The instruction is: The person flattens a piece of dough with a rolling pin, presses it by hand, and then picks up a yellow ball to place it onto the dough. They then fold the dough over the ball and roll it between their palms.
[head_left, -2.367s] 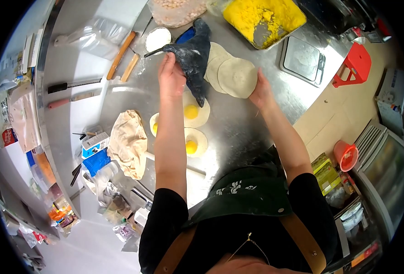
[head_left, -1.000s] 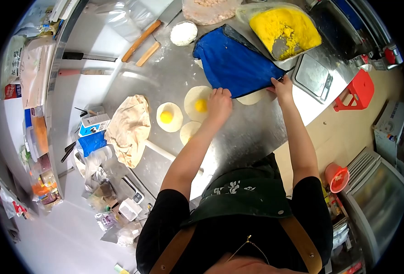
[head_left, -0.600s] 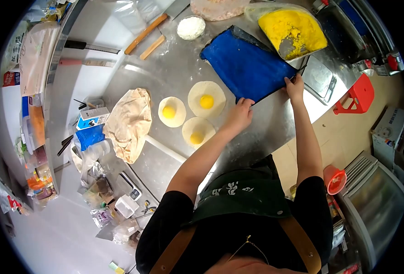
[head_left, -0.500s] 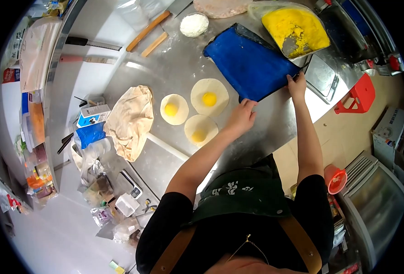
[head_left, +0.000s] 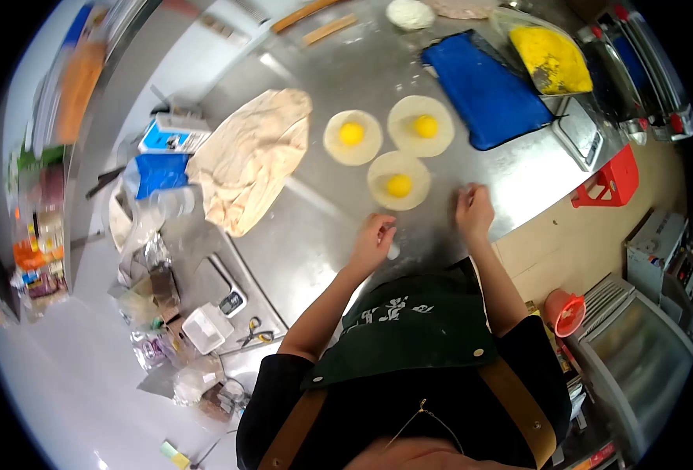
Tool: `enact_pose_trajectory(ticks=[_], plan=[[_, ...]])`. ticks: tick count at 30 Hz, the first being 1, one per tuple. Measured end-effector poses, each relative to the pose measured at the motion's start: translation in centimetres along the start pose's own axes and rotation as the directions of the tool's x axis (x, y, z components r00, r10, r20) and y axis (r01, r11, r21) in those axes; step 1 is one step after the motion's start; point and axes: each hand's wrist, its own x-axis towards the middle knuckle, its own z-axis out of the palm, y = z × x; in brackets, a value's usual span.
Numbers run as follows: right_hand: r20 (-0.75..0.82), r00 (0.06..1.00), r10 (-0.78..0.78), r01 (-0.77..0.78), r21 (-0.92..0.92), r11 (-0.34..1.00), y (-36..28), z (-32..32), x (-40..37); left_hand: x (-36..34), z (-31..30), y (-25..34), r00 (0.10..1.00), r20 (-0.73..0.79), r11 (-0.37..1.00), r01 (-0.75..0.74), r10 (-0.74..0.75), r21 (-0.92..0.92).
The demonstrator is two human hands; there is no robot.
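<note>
My left hand (head_left: 373, 244) is closed over a pale rolling pin (head_left: 317, 199), blurred on the steel table, with a pale end beside its fingers. My right hand (head_left: 474, 211) is loosely curled near the table's front edge, with nothing visible in it. Between and beyond the hands lie three round dough sheets, at the left (head_left: 333, 147), the right (head_left: 434, 145) and nearest me (head_left: 383, 196). Each bears a yellow ball. A blue cloth-like cover (head_left: 483, 94) lies flat beyond my right hand.
Beige cloth (head_left: 256, 157) lies left of the dough. A yellow crumbly filling (head_left: 550, 61) in a tray, a scale (head_left: 580, 135) and a bowl of white powder (head_left: 410, 14) are further back. A red stool (head_left: 617, 178) stands beside the table.
Both hands have let go of the blue cover and come back toward my body. The camera view has shifted, so the table's things appear higher and further right.
</note>
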Motion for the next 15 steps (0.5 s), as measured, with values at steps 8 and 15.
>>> enact_pose_trajectory(ticks=[8, 15], plan=[[0.191, 0.874, -0.447, 0.455, 0.003, 0.89, -13.7, 7.7, -11.3, -11.5, -12.8, -8.6, 0.959, -0.259, 0.991, 0.128, -0.118, 0.025], [0.408, 0.858, -0.312, 0.412, -0.183, 0.893, -14.6, 11.2, -11.7, -19.8, -18.5, -14.8, 0.877, -0.437, 0.975, 0.221, -0.199, 0.0]])
